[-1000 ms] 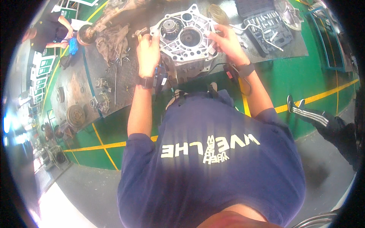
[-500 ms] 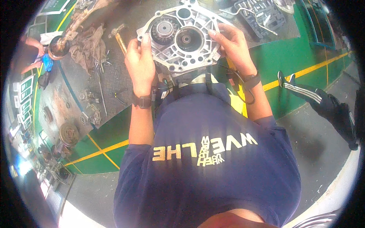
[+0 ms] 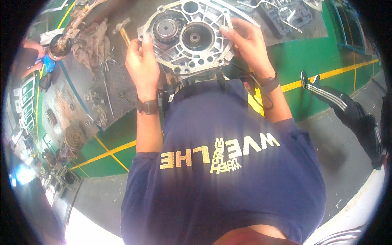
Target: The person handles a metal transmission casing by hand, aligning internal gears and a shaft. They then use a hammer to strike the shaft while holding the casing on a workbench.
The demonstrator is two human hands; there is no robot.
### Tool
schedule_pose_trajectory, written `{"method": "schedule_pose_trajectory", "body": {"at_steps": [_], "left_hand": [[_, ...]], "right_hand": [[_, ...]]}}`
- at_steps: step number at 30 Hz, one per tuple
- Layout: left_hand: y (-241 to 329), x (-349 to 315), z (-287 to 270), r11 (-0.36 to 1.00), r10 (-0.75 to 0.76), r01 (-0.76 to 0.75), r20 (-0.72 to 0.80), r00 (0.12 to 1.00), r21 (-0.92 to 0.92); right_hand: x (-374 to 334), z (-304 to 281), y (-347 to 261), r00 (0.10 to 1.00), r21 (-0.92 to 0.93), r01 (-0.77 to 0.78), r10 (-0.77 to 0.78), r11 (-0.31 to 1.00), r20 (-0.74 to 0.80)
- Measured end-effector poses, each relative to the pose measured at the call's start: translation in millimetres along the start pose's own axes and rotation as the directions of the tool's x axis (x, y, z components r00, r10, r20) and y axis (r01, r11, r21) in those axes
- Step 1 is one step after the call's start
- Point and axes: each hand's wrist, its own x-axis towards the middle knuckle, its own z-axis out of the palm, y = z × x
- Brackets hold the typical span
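Note:
A silver cast-metal gearbox housing (image 3: 192, 45) with two round bearing bores and a toothed gear stands on the dark workbench (image 3: 94, 94) in front of me. My left hand (image 3: 142, 65) grips its left flange, fingers curled over the edge. My right hand (image 3: 247, 43) holds its right flange, thumb on the top face. Both wrists wear dark bands. My navy shirt hides the housing's lower part.
A hammer (image 3: 122, 30) and a dirty rag (image 3: 94, 43) lie left of the housing. Gears and discs (image 3: 74, 136) sit along the bench's left end. An open tool case (image 3: 286, 16) lies at the upper right. Another person's leg (image 3: 343, 110) stands on the right, over the green floor.
The housing and both hands sit closer and lower in the picture than before. My hands keep their hold on its two sides throughout.

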Motion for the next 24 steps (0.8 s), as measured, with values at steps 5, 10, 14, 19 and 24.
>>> {"method": "schedule_pose_trajectory", "body": {"at_steps": [5,10,14,19,24], "left_hand": [[2,0,3,1.0,0.006,-0.006,-0.008,1.0,-0.006],[5,2,4,0.997,0.072,-0.072,-0.031,0.997,-0.013],[0,1,4,0.994,0.05,-0.052,-0.026,0.998,-0.097],[-15,5,7,0.994,0.095,-0.098,-0.048,0.994,-0.055],[-10,4,12,0.987,0.073,-0.081,-0.059,0.996,-0.139]], "right_hand": [[-4,-1,4,1.0,0.003,0.022,-0.022,1.0,0.0],[-7,-2,3,1.0,0.038,-0.012,0.012,0.999,-0.01],[-7,3,-2,1.0,0.039,0.004,-0.002,0.999,-0.03],[-7,2,0,0.999,0.038,0.013,-0.012,0.999,-0.044],[-5,3,0,0.998,0.027,0.031,-0.029,0.999,-0.047]]}}
